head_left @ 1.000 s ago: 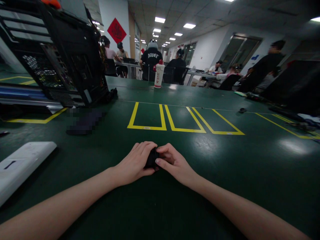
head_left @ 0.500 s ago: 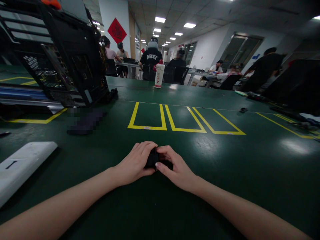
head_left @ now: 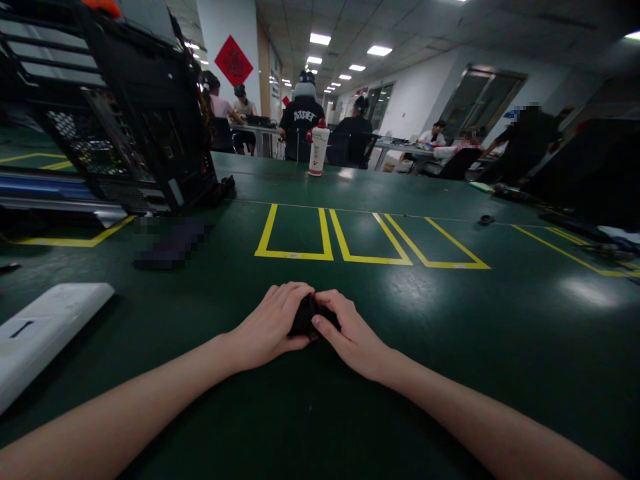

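Observation:
A small black object [head_left: 302, 319], its kind not clear, is held between my two hands low over the green table [head_left: 310, 407]. My left hand [head_left: 273, 320] is curled over its left side, fingers on top and thumb along the near edge. At its right side, my right hand [head_left: 347, 337] is closed with the thumb and fingertips on the object's edge. Both hands hide most of it, and I cannot tell whether it rests on the tabletop.
Yellow tape outlines [head_left: 295, 256] mark the table ahead. An open black computer case [head_left: 165, 133] stands at the left, with a white box-like object [head_left: 50, 327] nearer. A white cup [head_left: 319, 152] stands at the far edge. Several people sit beyond; dark objects lie at the right.
My right thumb has shifted slightly upward on the black object, and the right fingers have closed in a little. My left hand stays in place.

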{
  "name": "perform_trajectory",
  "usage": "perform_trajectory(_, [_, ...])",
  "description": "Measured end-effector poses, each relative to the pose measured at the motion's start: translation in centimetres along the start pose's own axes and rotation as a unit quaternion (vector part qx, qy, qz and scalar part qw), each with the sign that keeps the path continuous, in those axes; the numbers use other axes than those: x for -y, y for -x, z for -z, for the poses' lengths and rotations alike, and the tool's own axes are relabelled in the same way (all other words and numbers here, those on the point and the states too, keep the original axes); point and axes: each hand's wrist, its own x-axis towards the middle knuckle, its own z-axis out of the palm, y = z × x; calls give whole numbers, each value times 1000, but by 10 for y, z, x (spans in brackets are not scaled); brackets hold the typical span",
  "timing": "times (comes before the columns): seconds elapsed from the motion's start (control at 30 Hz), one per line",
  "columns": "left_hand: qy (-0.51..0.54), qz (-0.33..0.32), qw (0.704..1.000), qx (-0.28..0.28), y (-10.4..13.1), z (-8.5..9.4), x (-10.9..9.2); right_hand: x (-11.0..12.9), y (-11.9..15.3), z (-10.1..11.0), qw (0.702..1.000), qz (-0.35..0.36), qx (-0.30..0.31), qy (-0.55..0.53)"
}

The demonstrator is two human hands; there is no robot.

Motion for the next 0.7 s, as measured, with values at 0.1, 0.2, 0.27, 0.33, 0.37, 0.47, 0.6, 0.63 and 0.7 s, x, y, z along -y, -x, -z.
perform_trajectory(0.1, [4, 0, 1000, 0, 0, 0, 0, 0, 2, 2, 999, 30, 0, 12])
perform_trajectory(0.2, [-1, -1, 1000, 2, 0, 1, 0, 0, 1, 1, 999, 31, -5, 7])
perform_trajectory(0.27, [-6, -2, 1000, 5, 0, 1, 0, 0, -2, 0, 1000, 15, -19, 0])
perform_trajectory(0.33, [-9, -2, 1000, 8, 0, 1, 0, 0, -4, -1, 1000, -3, -28, -4])
perform_trajectory(0.37, [-10, -1, 1000, 9, 0, 1, -1, 1, -5, -1, 1000, -12, -28, -8])
perform_trajectory(0.47, [-12, 0, 1000, 11, 0, 1, 0, 3, -5, -2, 999, -23, -15, -17])
perform_trajectory(0.6, [-7, 1, 1000, 4, -1, -1, 0, 4, -3, -1, 1000, -15, 10, -14])
perform_trajectory(0.63, [-6, 1, 1000, 1, -1, -1, 0, 3, -2, -1, 1000, -10, 12, -13])
perform_trajectory(0.7, [-4, 0, 1000, -4, 0, -1, 1, 1, -1, 0, 1000, 6, 10, -5])
